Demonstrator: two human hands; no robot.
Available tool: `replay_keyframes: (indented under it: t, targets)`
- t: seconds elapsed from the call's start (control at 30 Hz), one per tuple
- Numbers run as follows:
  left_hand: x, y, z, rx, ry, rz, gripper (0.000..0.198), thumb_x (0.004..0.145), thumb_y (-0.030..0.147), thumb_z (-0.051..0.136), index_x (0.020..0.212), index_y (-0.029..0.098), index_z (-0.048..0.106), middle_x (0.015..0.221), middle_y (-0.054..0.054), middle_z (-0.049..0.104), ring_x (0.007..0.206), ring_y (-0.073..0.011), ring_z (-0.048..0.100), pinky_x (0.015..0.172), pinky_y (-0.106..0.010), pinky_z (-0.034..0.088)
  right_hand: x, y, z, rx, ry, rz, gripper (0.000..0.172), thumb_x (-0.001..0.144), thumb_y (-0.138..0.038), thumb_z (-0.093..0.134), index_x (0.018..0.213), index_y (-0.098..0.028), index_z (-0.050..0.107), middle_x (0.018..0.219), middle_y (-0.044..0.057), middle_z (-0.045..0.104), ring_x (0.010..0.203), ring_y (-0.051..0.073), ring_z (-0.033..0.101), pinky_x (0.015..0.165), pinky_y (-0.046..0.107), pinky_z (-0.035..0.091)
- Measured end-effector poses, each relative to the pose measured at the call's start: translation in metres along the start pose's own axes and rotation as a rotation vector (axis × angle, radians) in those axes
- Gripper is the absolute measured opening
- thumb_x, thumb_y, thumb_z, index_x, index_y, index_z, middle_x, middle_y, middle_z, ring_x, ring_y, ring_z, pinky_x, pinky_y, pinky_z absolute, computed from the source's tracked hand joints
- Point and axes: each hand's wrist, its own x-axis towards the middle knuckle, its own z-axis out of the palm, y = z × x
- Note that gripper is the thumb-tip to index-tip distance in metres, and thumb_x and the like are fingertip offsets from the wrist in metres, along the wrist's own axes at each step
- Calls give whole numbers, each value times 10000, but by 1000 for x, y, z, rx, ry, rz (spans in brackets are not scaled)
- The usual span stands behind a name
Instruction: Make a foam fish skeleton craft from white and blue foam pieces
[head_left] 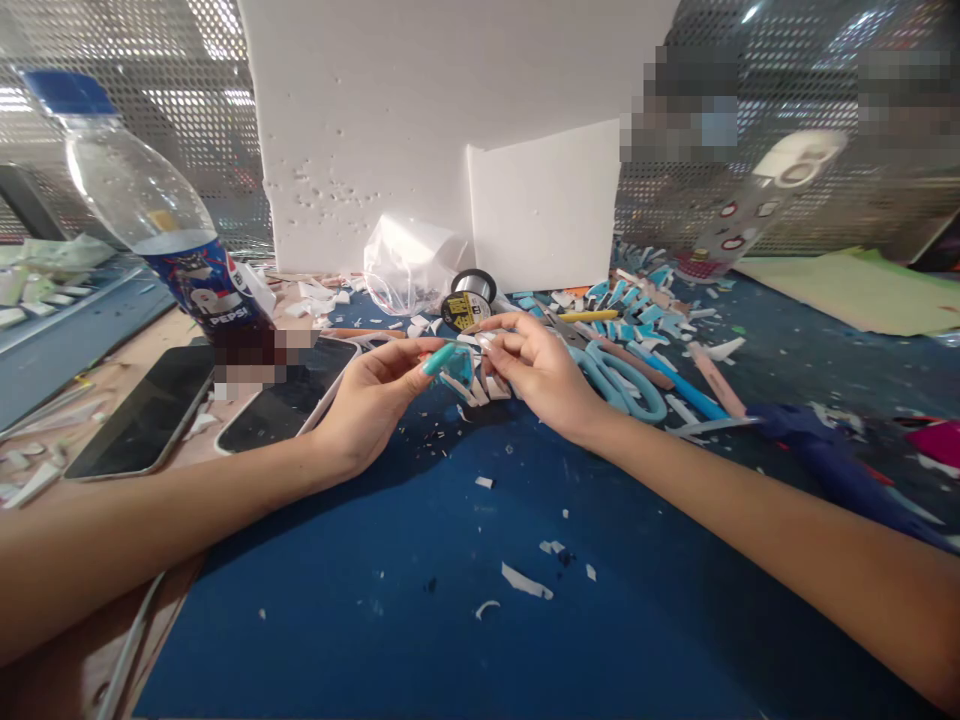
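Blue piece (459,372), small, glossy; partly hidden

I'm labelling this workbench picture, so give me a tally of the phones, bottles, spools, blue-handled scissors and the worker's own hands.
Hands: 2 (left hand, right hand)
Phones: 2 (leftmost phone, phone beside the left hand)
Bottles: 2 (Pepsi bottle, white-lidded bottle)
Spools: 1 (black-rimmed spool)
Scissors: 1 pair (blue-handled scissors)
Total: 8

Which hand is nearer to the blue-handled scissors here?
The right. The right hand is just beside the scissors; the left hand is farther off, next to a phone.
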Motion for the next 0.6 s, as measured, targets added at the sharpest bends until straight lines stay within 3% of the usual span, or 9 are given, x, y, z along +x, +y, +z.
replay_keyframes:
  t: [0.07, 0.27, 0.43, 0.6]
  targets:
    - [0, 0, 0, 33, 21, 17, 153, 664, 115, 714, 796, 191, 732, 846, -4, 694, 760, -74, 598, 700, -163, 476, 0, -1, -1, -9, 23, -5, 196, 875, -339, 530, 989, -189, 473, 644, -31, 552, 507, 89, 470, 469, 237, 356]
    - [2, -4, -6, 115, 117, 59, 42, 698, 196, 705, 721, 221, 730, 682, 34, 653, 587, -43, 490, 534, -155, 400, -2, -8, -1, -104, 114, 2, 271, 808, -411, 608, 909, -182, 503, 525, -48, 517, 449, 103, 488, 427, 243, 396]
    - [1, -6, -9, 226, 77, 148, 53, 748, 208, 668, 746, 225, 718, 846, 17, 679, 718, -68, 560, 615, -175, 438, -2, -12, 2, -71, 136, 0, 223, 821, -366, 603, 874, -172, 508, 514, -54, 496, 459, 91, 486, 444, 234, 390]
    - [-1, -5, -7, 381, 22, 246, 69, 791, 233, 637, 761, 208, 693, 770, 3, 691, 713, -78, 592, 669, -189, 468, -2, -11, 5, -38, 103, 45, 141, 867, -297, 545, 892, -166, 500, 536, -58, 489, 467, 77, 469, 457, 229, 376]
